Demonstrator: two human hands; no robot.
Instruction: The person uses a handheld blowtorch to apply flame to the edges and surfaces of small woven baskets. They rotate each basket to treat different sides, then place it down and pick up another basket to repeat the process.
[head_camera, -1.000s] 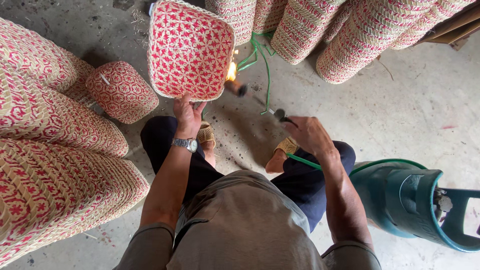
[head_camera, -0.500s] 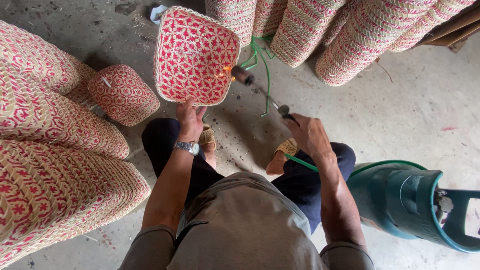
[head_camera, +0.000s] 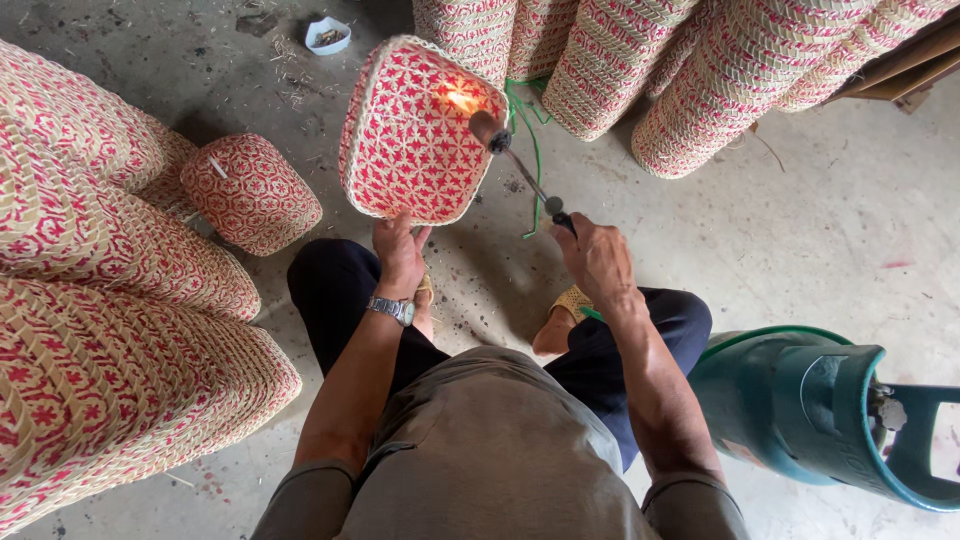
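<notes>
The concrete floor (head_camera: 800, 250) carried everything. Stacks of red-and-tan woven baskets (head_camera: 110, 330) crowded its left edge, and more rolls of the same weave (head_camera: 700, 70) lay along the far edge. At the right edge a green gas cylinder (head_camera: 800, 410) lay on its side, close by the person's right leg.

The person sat low in the middle, holding up a square woven basket (head_camera: 415, 130) above the floor, tilted with its patterned bottom facing the camera. The left hand (head_camera: 398, 250) was closed on the basket's lower rim. The right hand (head_camera: 595, 255) was wrapped tight around the handle of a gas torch (head_camera: 520, 170), whose flame (head_camera: 462, 98) touched the basket's upper right corner. A smaller rounded basket (head_camera: 250, 190) sat on the floor just left of it, and a small white dish (head_camera: 328, 34) lay near the far edge.

The risk looked plain — a flame held too long on one spot could scorch or ignite the dry weave. A thin green hose (head_camera: 530, 130) hung near the torch head, and heat could damage it — with the cylinder so near, that would be serious.
</notes>
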